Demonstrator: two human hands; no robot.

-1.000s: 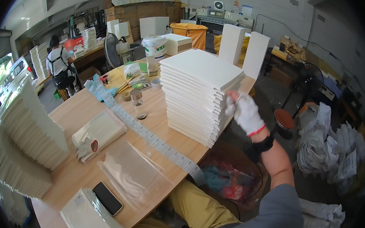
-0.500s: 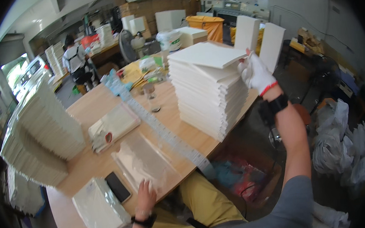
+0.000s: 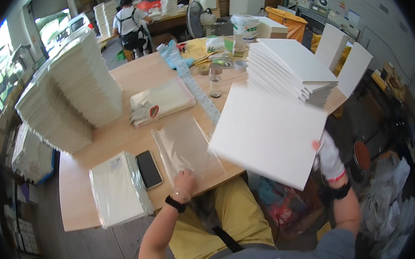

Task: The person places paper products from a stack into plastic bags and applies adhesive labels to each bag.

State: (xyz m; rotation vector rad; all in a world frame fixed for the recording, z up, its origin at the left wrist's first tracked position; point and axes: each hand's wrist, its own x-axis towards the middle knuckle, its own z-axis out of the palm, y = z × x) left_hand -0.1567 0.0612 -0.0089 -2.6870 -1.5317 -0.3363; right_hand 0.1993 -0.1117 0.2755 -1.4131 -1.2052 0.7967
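Right hand (image 3: 330,160): fingers (image 3: 316,145) grip board (image 3: 269,134) at right edge, partly hidden; board's before stack (image 3: 292,62). Left hand (image 3: 186,182) on bag (image 3: 182,143), finger closure unclear. Label strip (image 3: 195,89) unreadable, end hidden.

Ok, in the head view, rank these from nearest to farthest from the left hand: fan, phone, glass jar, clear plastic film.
From the left hand:
1. Clear plastic film: at its fingertips.
2. Phone: just left of it.
3. Glass jar: farther up the table, slightly right.
4. Fan: ahead, beyond the table.
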